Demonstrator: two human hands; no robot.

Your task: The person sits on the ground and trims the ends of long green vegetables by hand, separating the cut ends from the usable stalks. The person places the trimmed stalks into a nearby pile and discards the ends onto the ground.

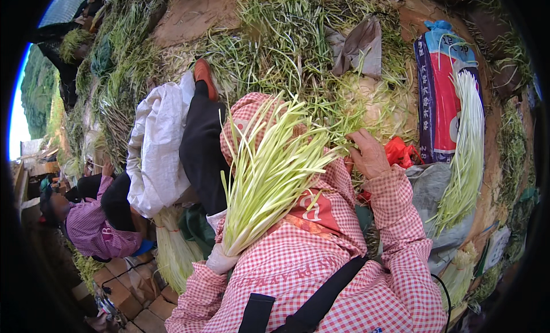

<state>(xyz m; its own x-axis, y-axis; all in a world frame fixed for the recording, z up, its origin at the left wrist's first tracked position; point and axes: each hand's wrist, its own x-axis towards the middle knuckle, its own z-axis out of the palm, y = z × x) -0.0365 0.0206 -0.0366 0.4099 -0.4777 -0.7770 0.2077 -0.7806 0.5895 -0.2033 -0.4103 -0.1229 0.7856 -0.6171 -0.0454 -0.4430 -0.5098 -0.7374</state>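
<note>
My left hand (222, 261), in a pale thin glove, grips the white bases of a bunch of yellow-green chive-like leaves (270, 174). The leaves fan out up and to the right across my red-checked clothing. Bare and bent, my right hand (368, 154) is at the right-hand ends of the leaves, with some leaf tips between its fingers; the thumb is partly hidden. Beyond it lies a red plastic bag (400, 152). Farther right, a loose bunch of pale stalks (468, 131) rests on a red and blue printed sack (444, 105).
Cut leaves (275, 54) cover the ground ahead. A white woven sack (159, 148) and a tied pale bunch (174, 247) are at left. A co-worker in a checked shirt (99, 230) sits farther left, near bricks (124, 298). A grey sack (451, 243) lies at right.
</note>
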